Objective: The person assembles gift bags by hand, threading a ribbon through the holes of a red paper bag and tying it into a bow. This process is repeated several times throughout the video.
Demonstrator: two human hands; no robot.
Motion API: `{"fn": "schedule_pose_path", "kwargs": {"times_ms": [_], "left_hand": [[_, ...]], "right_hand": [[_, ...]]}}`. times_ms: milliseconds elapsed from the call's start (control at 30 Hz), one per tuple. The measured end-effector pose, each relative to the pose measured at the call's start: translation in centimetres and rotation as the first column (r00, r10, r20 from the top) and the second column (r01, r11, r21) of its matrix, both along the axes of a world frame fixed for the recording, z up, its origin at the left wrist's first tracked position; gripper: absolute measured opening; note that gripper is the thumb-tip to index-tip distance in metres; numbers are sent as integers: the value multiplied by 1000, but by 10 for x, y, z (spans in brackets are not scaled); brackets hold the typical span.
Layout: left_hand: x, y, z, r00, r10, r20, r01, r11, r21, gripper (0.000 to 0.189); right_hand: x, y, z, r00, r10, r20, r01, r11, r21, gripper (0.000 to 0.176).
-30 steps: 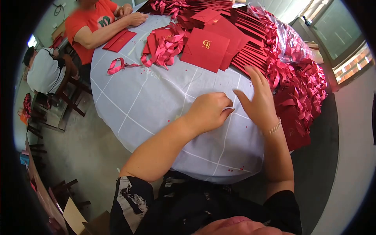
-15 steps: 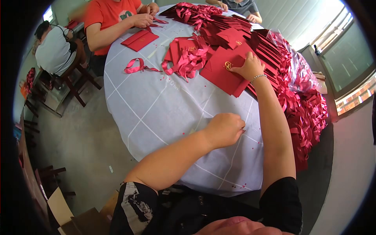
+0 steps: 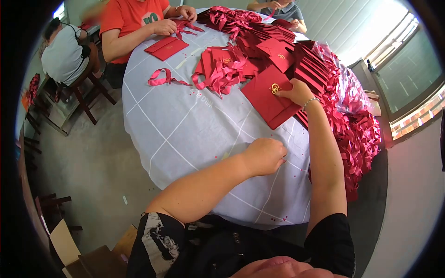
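My right hand [image 3: 298, 94] grips the near right edge of a red envelope-like bag [image 3: 269, 103] with a gold emblem, thumb on top. Over the pale tablecloth [image 3: 185, 125], my left hand [image 3: 267, 156] is curled closed; whether a small thing sits in its fingertips I cannot make out. Beyond the held bag lie another red bag with a gold mark [image 3: 278, 52] and a tangle of red ribbons [image 3: 221, 76] on more bags. A looped ribbon [image 3: 160, 78] rests further left.
Rows of stacked red bags [image 3: 313, 65] with hanging ribbons [image 3: 357, 148] and clear plastic [image 3: 350, 90] line the table's right side. A person in a red shirt [image 3: 130, 23] handles ribbon at the far left. Another person's hands [image 3: 294, 23] work at the far edge.
My right hand has drawn the red bag slightly nearer and turned it. My left hand has shifted very little. The person in the red shirt has moved their hands apart.
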State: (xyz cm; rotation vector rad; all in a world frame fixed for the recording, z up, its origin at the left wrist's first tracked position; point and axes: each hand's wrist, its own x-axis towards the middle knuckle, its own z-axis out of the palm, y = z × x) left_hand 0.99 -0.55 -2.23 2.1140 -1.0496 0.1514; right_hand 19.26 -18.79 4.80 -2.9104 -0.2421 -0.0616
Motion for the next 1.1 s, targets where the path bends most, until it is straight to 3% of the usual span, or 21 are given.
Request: {"fn": "schedule_pose_path", "kwargs": {"times_ms": [100,167,233,267,333,367,400,467,500,567,600,633,700,733,833,900,933,1033,1100], "left_hand": [[0,2,-1,1000,1,-7,-1,999,35,17],[3,3,2,995,86,-54,-85,996,20,17],[9,3,-2,986,133,-102,-133,991,14,19],[12,4,-4,972,179,-150,-179,984,13,22],[17,6,-1,955,175,-239,-168,985,51,31],[18,6,0,930,176,-323,-156,984,89,40],[19,4,0,931,171,-323,-152,985,86,40],[21,-1,-7,862,183,-472,-263,959,-109,75],[25,-2,-9,831,122,-543,-258,949,-182,98],[30,-9,-14,764,62,-642,-364,864,-349,100],[29,-8,-9,746,-20,-665,-383,804,-454,91],[30,-7,-7,744,-24,-668,-377,810,-449,91],[31,-3,0,725,-273,-632,-362,630,-687,77],[29,1,8,701,-331,-632,-368,592,-717,69],[23,9,22,620,-308,-721,-499,554,-666,68],[29,10,18,621,-243,-745,-536,562,-630,66],[35,10,16,645,-201,-737,-574,509,-641,66],[44,18,17,731,-170,-661,-580,356,-732,64],[52,27,14,783,-103,-613,-563,301,-770,55]], "right_hand": [[-10,13,-4,998,-30,55,28,999,46,82],[-26,20,6,996,-57,62,53,997,61,80],[-42,22,14,982,37,183,-77,973,220,74],[-43,18,17,982,37,183,-77,973,217,74],[-52,10,29,995,102,11,-100,941,325,70],[-61,6,30,999,43,-9,-33,872,489,59],[-75,8,33,999,37,21,-41,715,698,53],[-100,13,32,998,-1,67,-64,296,953,40],[-109,7,28,999,7,54,-54,177,983,38],[-127,0,14,997,-68,22,-22,-2,1000,32],[-137,-1,6,996,-92,17,-22,-57,998,31],[-147,-1,-3,993,-115,10,-23,-113,993,31],[-163,0,-18,991,-130,-6,-19,-186,982,32],[-167,0,-26,990,-144,6,-39,-227,973,33],[-171,-14,-36,990,-137,-21,-15,-252,968,34],[-170,-23,-34,995,-96,-31,9,-225,974,33],[-170,-29,-29,997,-68,-30,16,-194,981,33],[-177,-45,0,978,191,-87,79,51,996,39],[-182,-40,18,967,243,-81,15,262,965,50]]}}
